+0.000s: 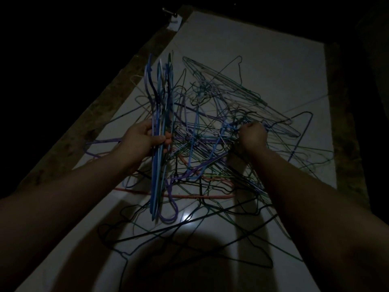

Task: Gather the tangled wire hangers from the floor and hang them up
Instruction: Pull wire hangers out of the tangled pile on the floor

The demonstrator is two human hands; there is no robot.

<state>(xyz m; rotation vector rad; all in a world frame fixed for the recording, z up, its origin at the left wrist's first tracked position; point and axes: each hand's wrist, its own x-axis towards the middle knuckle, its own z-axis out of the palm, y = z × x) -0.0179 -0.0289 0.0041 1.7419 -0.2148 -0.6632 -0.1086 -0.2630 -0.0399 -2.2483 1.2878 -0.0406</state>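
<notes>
On the pale floor [263, 60], in dim light, lies a pile [210, 127] of tangled wire hangers in blue, purple, green, black and white, their hooks and shoulders crossing every way.

At the pile's left edge the left hand [141, 138] grips a bundle [160, 98] of mostly blue hangers. Fingers and thumb are curled around the wires near their middle. The bundle stands nearly upright and edge-on. Its top rises above the pile's far side and its lower end hangs over the pile's near-left part.

At the pile's right-centre the right hand [252, 135] is closed into a fist among the wires, back of the hand up, and appears to clutch a few strands. Which hanger they belong to cannot be told in the knot.

A pink hanger [147, 191] lies flat under the pile's near side, running left to right. A purple hanger [101, 142] sticks out from the pile's left, behind the left wrist. Thin black hangers [189, 228] sprawl on the floor nearer the person than the pile, between the two forearms.

A dark mottled border [88, 123] runs along the floor left of the pile. Well beyond the pile, at the far left, a small metal fitting [167, 11] shows against the dark.
</notes>
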